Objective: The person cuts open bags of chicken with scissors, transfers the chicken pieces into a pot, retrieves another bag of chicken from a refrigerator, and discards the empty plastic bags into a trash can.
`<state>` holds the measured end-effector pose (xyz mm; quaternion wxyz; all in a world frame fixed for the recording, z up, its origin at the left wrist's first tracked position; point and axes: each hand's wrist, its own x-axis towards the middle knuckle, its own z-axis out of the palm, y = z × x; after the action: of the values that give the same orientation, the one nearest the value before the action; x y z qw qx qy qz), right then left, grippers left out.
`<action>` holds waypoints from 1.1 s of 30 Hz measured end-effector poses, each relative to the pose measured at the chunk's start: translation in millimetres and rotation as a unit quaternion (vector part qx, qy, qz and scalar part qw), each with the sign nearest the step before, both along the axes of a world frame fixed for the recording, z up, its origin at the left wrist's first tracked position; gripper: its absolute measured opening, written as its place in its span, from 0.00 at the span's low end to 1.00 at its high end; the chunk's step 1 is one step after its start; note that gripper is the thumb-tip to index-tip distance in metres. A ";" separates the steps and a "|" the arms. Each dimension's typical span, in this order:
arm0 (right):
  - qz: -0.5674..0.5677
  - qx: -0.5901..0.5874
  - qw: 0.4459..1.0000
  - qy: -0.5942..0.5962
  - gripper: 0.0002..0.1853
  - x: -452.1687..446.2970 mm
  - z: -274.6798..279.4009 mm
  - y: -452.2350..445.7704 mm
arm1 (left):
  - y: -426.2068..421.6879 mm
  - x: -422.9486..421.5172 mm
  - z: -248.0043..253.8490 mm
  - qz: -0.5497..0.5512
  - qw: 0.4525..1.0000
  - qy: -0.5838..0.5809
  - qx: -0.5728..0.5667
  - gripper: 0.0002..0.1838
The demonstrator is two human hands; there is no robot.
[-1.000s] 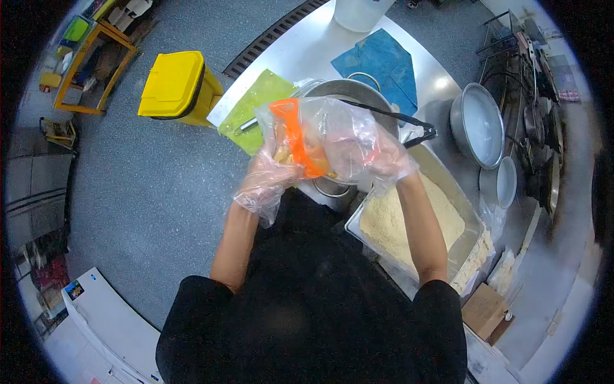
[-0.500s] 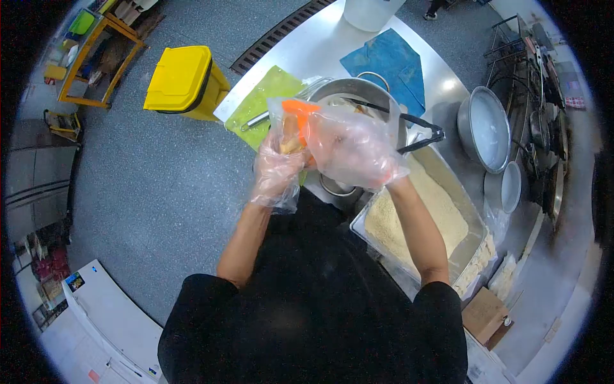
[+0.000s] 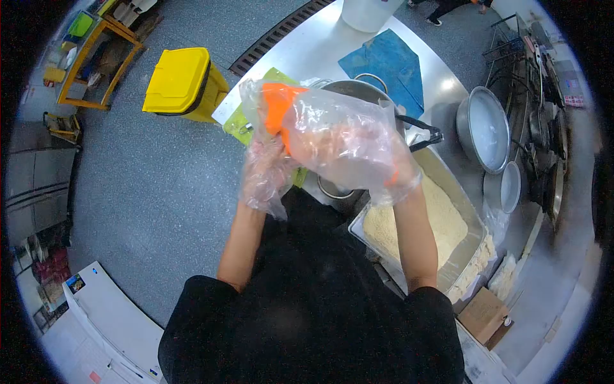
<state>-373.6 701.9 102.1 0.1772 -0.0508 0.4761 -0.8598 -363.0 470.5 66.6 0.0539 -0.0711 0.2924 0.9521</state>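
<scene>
A cloudy plastic bag point(image 3: 339, 125) with orange patches is held up in front of me, over the near side of the table. My left hand point(image 3: 263, 168), in a loose clear plastic glove, is closed around the bag's left end, below the large orange patch. The bag's plastic covers my right hand point(image 3: 358, 144) down to the wrist, and its fingers cannot be made out. Behind the bag stands a metal pot point(image 3: 358, 89), partly hidden. Black-handled tongs point(image 3: 422, 131) stick out on its right. A small metal container point(image 3: 336, 187) shows beneath the bag.
A tray of pale crumbs point(image 3: 441, 224) lies right. Metal bowls point(image 3: 484, 130) stand beyond it. A blue cloth point(image 3: 390, 67), a green cloth point(image 3: 238, 125) and a white bucket point(image 3: 371, 14) are on the table point(image 3: 300, 48). A yellow bin point(image 3: 179, 83) stands left. A person's leg point(image 3: 441, 11) shows far off.
The bag has turned broadside and spread out between my hands, its orange end moving left. Both hands have come slightly nearer to me. More of the distant person shows.
</scene>
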 end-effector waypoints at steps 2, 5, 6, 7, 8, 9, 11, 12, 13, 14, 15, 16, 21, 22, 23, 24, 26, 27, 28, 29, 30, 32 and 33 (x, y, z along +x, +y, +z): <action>0.011 0.078 0.996 -0.040 0.40 -1.2 20.1 2.5 | -4.1 -2.4 -5.2 0.012 1.000 0.002 0.009 0.31; 0.011 0.199 0.980 -0.006 0.36 -7.2 25.8 6.8 | -8.1 -4.2 -11.0 0.010 1.000 0.003 0.007 0.32; -0.016 0.238 0.966 0.098 0.33 -3.0 20.7 3.6 | -7.5 -4.1 -8.5 -0.001 1.000 0.009 -0.011 0.33; -0.043 0.275 0.939 0.201 0.30 1.5 13.6 1.7 | -6.8 -3.1 -5.6 -0.013 0.999 0.014 -0.030 0.33; -0.045 0.243 0.958 0.147 0.28 0.9 -4.8 2.5 | -5.1 -1.6 -0.8 -0.021 0.997 0.023 -0.072 0.33; -0.046 0.209 0.972 0.094 0.25 -4.1 -30.8 3.9 | -2.4 0.0 5.2 -0.027 0.993 0.033 -0.113 0.34; -0.033 0.240 0.966 0.091 0.24 -6.7 -39.3 5.0 | 2.1 1.1 7.4 -0.028 0.989 0.041 -0.136 0.34; -0.018 0.303 0.942 0.144 0.26 -9.6 -29.4 6.0 | 3.7 -2.0 5.5 -0.021 0.992 0.042 -0.119 0.34; -0.016 0.324 0.933 0.155 0.27 -11.6 -20.1 4.2 | 3.1 -5.0 4.4 -0.014 0.994 0.043 -0.103 0.34; -0.013 0.346 0.923 0.166 0.28 -13.8 -10.8 2.4 | 1.2 -6.3 4.3 -0.013 0.996 0.028 -0.086 0.34; -0.023 0.329 0.934 0.134 0.28 -11.9 -1.7 0.5 | -0.4 -6.9 3.7 -0.013 0.997 0.013 -0.069 0.33; -0.035 0.313 0.944 0.102 0.29 -9.3 7.4 -0.8 | -1.3 -7.0 3.1 -0.014 0.999 -0.003 -0.051 0.33; -0.069 0.253 0.964 0.042 0.23 -5.1 59.8 -0.3 | -20.0 -8.4 -33.6 0.118 0.991 -0.065 0.014 0.28; -0.043 0.254 0.966 0.027 0.23 -6.6 67.4 5.7 | -30.9 -9.4 -39.8 0.131 0.987 -0.084 0.032 0.28; -0.071 0.200 0.977 0.000 0.19 -7.8 68.9 9.6 | -41.8 -10.4 -45.9 0.145 0.983 -0.103 0.050 0.28; -0.100 0.145 0.984 -0.026 0.15 -9.9 69.8 13.5 | -51.7 -11.3 -42.4 0.129 0.982 -0.090 0.102 0.29; -0.132 0.073 0.986 -0.069 0.11 -13.1 65.2 28.0 | -71.4 -12.5 -51.9 0.090 0.988 -0.050 0.113 0.31; -0.147 0.062 0.984 -0.073 0.12 -13.3 62.8 31.3 | -80.9 -12.5 -69.4 0.072 0.994 -0.022 0.073 0.31; -0.161 0.052 0.983 -0.078 0.13 -13.3 61.1 33.0 | -80.3 -13.4 -71.6 0.054 0.998 0.006 0.033 0.32; -0.174 0.040 0.981 -0.081 0.14 -12.6 57.7 35.3 | -77.0 -12.1 -73.9 0.075 0.997 -0.003 0.011 0.33; -0.153 0.027 0.987 -0.030 0.21 -8.3 49.4 39.0 | -70.5 -10.5 -63.5 0.095 0.995 -0.013 -0.011 0.34; -0.174 -0.008 0.981 -0.091 0.20 -4.9 53.2 38.7 | -67.7 -7.7 -51.4 0.095 0.995 -0.032 -0.011 0.34; -0.181 -0.028 0.976 -0.122 0.20 -4.8 53.5 37.1 | -69.4 -6.9 -46.1 0.077 0.996 -0.039 0.012 0.33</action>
<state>-378.4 739.0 155.6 0.0740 0.1364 0.4282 -0.8903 -369.9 401.0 20.5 -0.0070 -0.1302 0.2719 0.9535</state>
